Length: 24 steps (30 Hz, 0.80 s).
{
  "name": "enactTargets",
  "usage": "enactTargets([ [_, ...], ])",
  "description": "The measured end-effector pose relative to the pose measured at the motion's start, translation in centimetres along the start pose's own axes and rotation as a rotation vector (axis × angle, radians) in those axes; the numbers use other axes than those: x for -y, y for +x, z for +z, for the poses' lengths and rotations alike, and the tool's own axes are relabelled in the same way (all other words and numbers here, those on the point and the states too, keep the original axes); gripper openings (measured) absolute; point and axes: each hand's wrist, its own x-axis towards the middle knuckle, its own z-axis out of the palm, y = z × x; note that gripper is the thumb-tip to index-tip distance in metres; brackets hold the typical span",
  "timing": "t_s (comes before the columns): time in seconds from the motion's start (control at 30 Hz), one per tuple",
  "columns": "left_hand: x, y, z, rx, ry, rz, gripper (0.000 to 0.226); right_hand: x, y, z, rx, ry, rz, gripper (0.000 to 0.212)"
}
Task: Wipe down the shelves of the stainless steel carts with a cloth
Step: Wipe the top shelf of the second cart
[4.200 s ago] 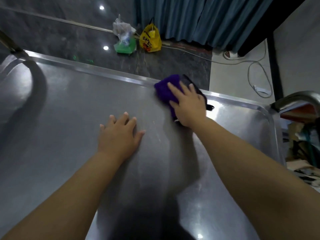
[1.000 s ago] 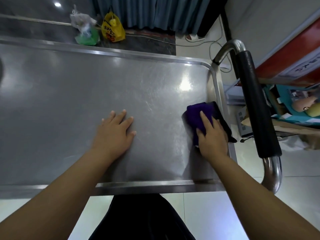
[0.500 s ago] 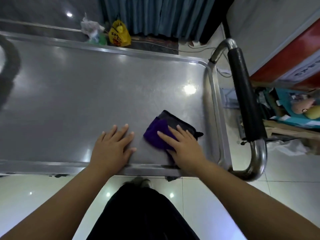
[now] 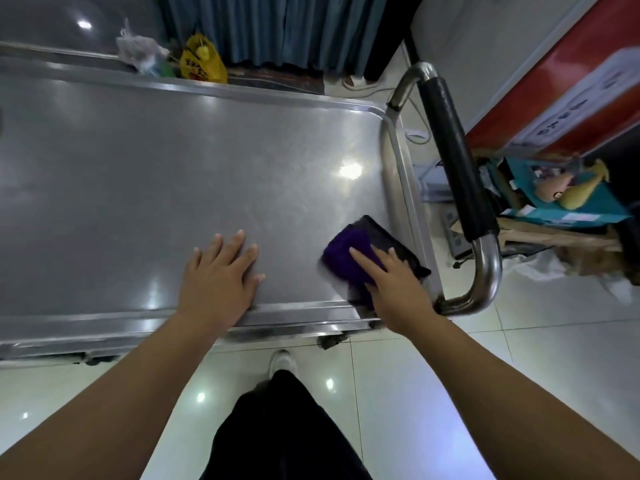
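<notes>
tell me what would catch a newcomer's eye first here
The purple cloth stands out, pressed flat under the right hand in the near right corner of the steel cart shelf. The left hand rests flat to its left, near the front rim. Beyond the far rim, a yellow bag sits on the floor.

The floor (image 4: 540, 368) is laid with glossy white tiles, in which ceiling lights are mirrored as bright spots. At the far side a darker polished stone surface (image 4: 41, 15) is seen, and a blue-grey curtain (image 4: 277, 29) is hung down to it. A yellow plastic bag (image 4: 202, 62) and a clear plastic bag (image 4: 136, 50) are set at the curtain's foot. To the right a pale wall (image 4: 485, 39) is met by a red printed panel (image 4: 571, 81). Below it, plush toys (image 4: 575, 194) are laid on a teal cardboard box (image 4: 588, 211) among brown cartons.
</notes>
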Motion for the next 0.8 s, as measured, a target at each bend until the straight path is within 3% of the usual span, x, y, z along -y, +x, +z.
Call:
enactTargets([
  [0.1, -0.3, 0.2, 0.1, -0.013, 0.000, 0.001, 0.050, -1.9, -0.6, -0.7, -0.033, -0.001, 0.392, 0.063],
  [0.17, -0.2, 0.3, 0.3, -0.011, 0.009, 0.005, 0.050, -0.6, -0.7, -0.4, -0.041, -0.001, 0.502, 0.066],
  [0.23, -0.1, 0.1, 0.3, -0.016, 0.024, 0.009, 0.049, 1.8, -1.4, 0.5, -0.043, -0.015, 0.505, 0.069],
  [0.33, 0.0, -0.1, 0.2, -0.052, 0.026, 0.028, 0.046, 4.5, -3.7, 2.3, -0.054, -0.035, 0.367, 0.071],
  [0.47, 0.1, 0.0, 0.0, -0.058, 0.009, 0.035, 0.046, 2.5, -4.6, 1.9, -0.084, -0.035, 0.242, 0.060],
  [0.67, 0.2, 0.2, 0.1, -0.044, 0.012, 0.029, 0.049, -1.4, 4.1, -1.5, -0.135, 0.095, 0.446, 0.057],
  [0.8, 0.2, 0.3, 0.3, -0.040, 0.017, 0.019, 0.049, -2.2, 9.5, -3.3, -0.065, 0.102, 0.452, 0.058],
])
